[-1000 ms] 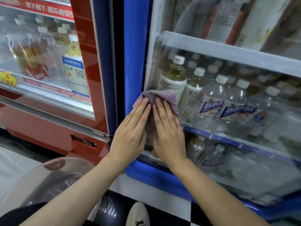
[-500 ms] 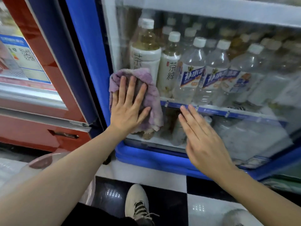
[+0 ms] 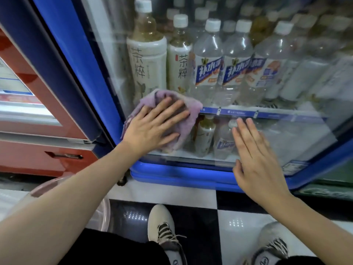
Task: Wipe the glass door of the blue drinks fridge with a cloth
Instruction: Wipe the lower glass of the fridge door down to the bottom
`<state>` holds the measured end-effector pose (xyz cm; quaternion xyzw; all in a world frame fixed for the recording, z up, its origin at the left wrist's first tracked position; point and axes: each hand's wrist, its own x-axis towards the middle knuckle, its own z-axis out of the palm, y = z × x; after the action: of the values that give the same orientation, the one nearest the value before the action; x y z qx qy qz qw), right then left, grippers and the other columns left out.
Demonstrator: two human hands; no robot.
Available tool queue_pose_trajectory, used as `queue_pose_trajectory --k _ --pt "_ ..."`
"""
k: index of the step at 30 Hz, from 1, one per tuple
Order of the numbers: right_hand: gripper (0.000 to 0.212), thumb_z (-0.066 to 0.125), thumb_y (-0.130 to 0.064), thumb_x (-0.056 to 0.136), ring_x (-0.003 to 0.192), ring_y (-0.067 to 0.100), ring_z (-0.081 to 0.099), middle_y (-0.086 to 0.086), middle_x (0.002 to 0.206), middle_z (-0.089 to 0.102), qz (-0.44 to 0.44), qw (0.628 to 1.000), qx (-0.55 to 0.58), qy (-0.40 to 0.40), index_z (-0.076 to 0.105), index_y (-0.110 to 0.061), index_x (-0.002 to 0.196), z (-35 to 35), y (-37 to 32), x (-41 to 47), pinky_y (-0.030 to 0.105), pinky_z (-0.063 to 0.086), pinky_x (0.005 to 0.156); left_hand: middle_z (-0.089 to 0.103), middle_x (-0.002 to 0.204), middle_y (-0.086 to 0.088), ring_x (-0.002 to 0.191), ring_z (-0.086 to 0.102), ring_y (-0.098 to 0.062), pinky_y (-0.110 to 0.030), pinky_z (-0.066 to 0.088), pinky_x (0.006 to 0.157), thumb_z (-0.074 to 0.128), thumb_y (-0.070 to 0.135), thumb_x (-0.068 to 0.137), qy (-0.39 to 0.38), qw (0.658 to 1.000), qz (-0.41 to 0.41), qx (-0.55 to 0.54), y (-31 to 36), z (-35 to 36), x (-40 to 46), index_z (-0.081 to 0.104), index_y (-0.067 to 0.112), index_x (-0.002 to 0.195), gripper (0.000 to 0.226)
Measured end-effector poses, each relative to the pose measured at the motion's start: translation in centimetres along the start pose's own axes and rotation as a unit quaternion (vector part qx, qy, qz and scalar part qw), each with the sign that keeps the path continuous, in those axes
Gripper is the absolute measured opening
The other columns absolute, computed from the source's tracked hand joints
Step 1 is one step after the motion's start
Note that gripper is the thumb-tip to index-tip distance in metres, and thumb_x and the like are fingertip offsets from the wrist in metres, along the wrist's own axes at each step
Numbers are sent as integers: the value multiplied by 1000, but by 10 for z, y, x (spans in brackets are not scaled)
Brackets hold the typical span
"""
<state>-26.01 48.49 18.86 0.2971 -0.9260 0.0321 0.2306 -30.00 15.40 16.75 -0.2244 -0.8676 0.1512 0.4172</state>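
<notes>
Left hand (image 3: 152,127) is pressing flat on cloth (image 3: 183,111) — unwiped glass door (image 3: 296,138) lying rightward (right hand (image 3: 254,161) released, nearer).

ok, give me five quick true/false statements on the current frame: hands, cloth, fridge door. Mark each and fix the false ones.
1. The left hand presses the purple cloth flat on the glass door. True.
2. The right hand grips a second cloth. False: it holds nothing, fingers straight, by the lower glass.
3. The cloth sits near the door's lower left corner. True.
4. The fridge frame is red. False: it is blue; the red cabinet stands to its left.
5. The shelves behind the glass hold cans only. False: they hold capped bottles.
</notes>
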Motion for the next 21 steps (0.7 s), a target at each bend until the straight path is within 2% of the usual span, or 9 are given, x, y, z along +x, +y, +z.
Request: queue_pose_trajectory --k 2,3,7,9,11,13,16,18,21 --pt "80 50 -5 84 160 33 11 18 171 15 11 1000 4 -5 26 4 159 0 0 1 54 23 126 17 170 -2 161 -4 -22 -49 19 115 45 62 103 27 999 -28 6 4 -15 33 23 31 165 73" --pt "80 50 -5 83 160 33 10 18 171 14 13 1000 6 -5 26 4 159 -1 0 1 54 22 126 16 170 -2 161 -4 -22 -51 18 116 45 64 103 39 998 -39 5 7 -18 41 22 33 165 74" --pt "84 60 4 81 160 31 7 17 171 13 33 999 16 10 26 5 159 -2 3 1 52 17 128 0 175 0 161 -12 -23 -55 13 118 45 66 102 52 997 -55 0 14 -4 30 14 34 165 78" --pt "86 61 5 80 160 31 7 17 171 13 43 999 18 16 26 5 159 -3 6 1 50 14 129 -7 176 -1 161 -11 -25 -55 23 114 44 61 102 20 1000 -7 -13 22 12 3 9 32 167 80" --pt "86 60 5 81 160 32 7 17 172 12 51 998 15 18 24 4 159 -3 10 1 51 14 129 -12 175 1 162 -9 -24 -54 43 103 41 55 103 -37 997 58 -33 32 26 -28 4 31 167 78" --pt "84 58 4 84 160 31 6 16 172 10 52 998 7 17 23 4 160 -2 14 0 52 16 128 -13 175 3 162 -9 -20 -54 51 97 39 51 103 -73 995 61 -43 40 33 -46 2 31 167 77" --pt "81 50 0 87 160 31 4 16 173 6 46 999 -10 14 19 3 161 1 15 0 53 17 128 -17 174 7 161 -13 -17 -55 41 106 39 51 100 -81 994 31 -62 47 33 -43 -3 34 166 81" --pt "82 49 0 86 160 32 2 16 173 3 49 999 -11 12 17 2 162 2 15 1 54 16 128 -16 174 6 161 -14 -18 -54 38 105 41 52 99 -65 995 42 -58 49 26 -25 -3 33 166 82" --pt "82 47 -3 86 160 32 2 16 173 2 58 998 -11 6 16 2 162 4 14 1 55 17 127 5 174 0 161 -9 -20 -52 30 107 50 60 99 -7 1000 16 -24 50 6 30 15 33 166 80"
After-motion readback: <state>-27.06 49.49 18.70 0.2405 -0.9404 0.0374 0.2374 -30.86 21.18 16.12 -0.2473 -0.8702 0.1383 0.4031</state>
